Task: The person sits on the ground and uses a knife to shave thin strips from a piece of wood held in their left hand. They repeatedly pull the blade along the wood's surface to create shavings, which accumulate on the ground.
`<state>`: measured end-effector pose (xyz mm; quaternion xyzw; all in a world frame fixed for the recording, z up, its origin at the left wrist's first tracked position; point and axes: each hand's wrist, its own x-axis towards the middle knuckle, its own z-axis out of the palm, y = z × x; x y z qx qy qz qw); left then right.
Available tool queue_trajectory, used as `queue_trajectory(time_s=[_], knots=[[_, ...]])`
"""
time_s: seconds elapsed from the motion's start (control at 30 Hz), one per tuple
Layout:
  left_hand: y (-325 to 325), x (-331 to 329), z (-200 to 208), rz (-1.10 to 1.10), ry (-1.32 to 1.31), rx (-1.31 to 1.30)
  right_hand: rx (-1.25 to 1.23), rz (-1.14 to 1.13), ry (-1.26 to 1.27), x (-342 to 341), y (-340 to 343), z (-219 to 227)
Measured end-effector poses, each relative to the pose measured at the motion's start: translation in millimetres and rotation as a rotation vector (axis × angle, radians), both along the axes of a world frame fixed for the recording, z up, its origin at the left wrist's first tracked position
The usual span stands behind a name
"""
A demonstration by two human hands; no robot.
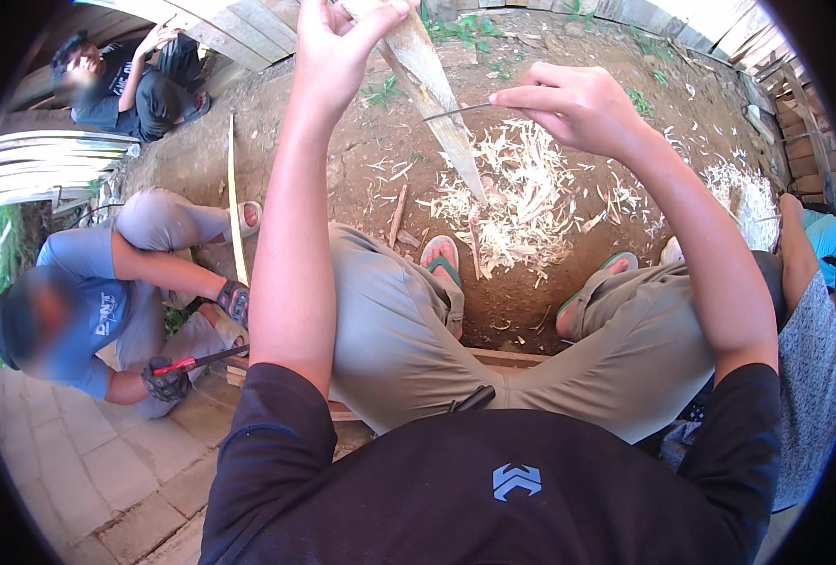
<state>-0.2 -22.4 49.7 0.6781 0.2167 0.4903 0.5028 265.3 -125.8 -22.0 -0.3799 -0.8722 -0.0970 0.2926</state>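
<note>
My left hand is closed round the upper end of a long wooden board, partly cut off by the top edge of the view. The board slants down to the right and narrows to a point above the wood shavings. In my right hand is a thin dark blade, seen nearly edge-on, with its handle hidden by my fingers. The blade reaches leftward across the narrow part of the board; I cannot tell whether it touches.
Pale shavings lie on the dirt between my sandalled feet. At the left, a gloved person holds a red-handled saw beside a long strip of wood. Another person sits farther back. Someone's patterned cloth is close at right.
</note>
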Motion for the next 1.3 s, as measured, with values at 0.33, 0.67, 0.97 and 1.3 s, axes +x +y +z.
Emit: queue_trajectory(time_s=[0.33, 0.67, 0.97, 1.3], knots=[[-1, -2, 1, 0.06, 0.005, -0.038, -0.068, -0.093, 0.108, 4, -2, 11], [12, -8, -8, 0.036, -0.027, -0.108, -0.004, -0.108, 0.17, 0, 1, 7], [6, -2, -9, 0.072, -0.024, -0.083, 0.023, -0.113, 0.187, -4, 0, 6], [13, -9, -7, 0.065, 0.005, -0.11, 0.003, -0.127, 0.185, -9, -3, 2]])
